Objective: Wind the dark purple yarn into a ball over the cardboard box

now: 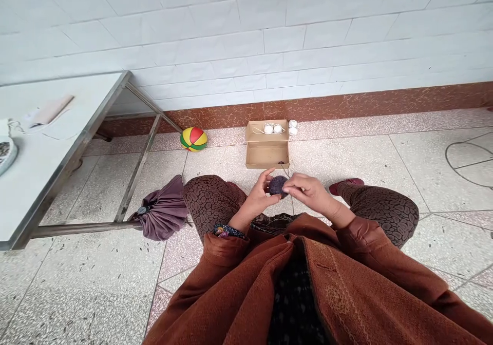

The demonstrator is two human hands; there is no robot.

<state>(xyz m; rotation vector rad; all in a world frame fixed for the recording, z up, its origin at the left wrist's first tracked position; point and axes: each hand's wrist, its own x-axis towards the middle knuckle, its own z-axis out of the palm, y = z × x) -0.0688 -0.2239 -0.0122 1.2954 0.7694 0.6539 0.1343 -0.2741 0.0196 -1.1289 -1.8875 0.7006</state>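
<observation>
Cupping a dark ball of yarn point(277, 186) in my left hand point(259, 196), I press my right hand's point(310, 193) bunched fingertips to its right side; whether they pinch the strand point(285, 170), I can't tell. The ball is between my knees, just near of an open cardboard box point(264, 154). White balls point(268, 128) lie in its far half, and a colourful ball point(193, 139) sits far left.
</observation>
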